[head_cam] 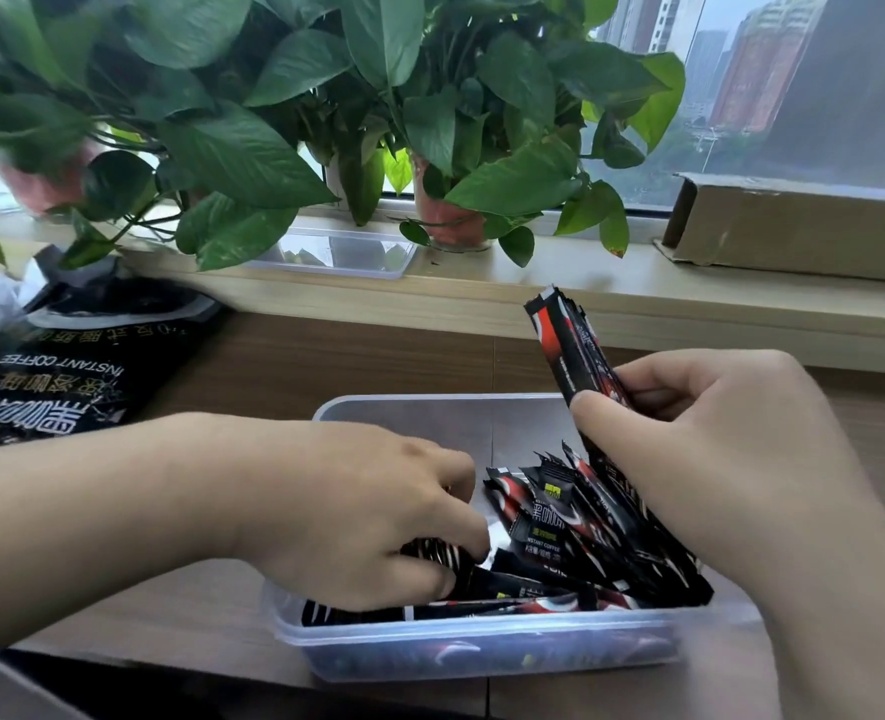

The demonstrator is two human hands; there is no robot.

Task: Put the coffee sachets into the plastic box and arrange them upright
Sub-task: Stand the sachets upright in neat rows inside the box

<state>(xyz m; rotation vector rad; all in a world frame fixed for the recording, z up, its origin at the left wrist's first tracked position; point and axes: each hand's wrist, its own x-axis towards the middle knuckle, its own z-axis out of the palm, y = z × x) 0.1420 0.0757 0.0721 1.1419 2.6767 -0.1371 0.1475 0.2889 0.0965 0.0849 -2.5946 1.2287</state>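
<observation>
2 hands meet over the plastic box (482,652), which sits at the near edge of the worktop (326,366). Inside it lie the coffee sachets (549,532): some are flat along the near wall, others lean in a tilted row against the right side, and none is fully upright. The left hand (357,511) reaches into the box's left half, fingers curled down and thumb closing on sachets lying flat there. The right hand (715,444) hovers over the box's right side and clamps a bundle (567,345) of sachets between its thumb and curled fingers. The bundle stands tilted, its upper end toward the far edge and its lower end down among the leaning row. Farther back, at the worktop's left edge, a black instant-coffee bag (66,376) lies open. Beyond the far edge runs a pale windowsill (533,283) carrying a shallow clear plastic tray (336,252), potted plants (430,122) and, at its right end, a cardboard box (793,226).
</observation>
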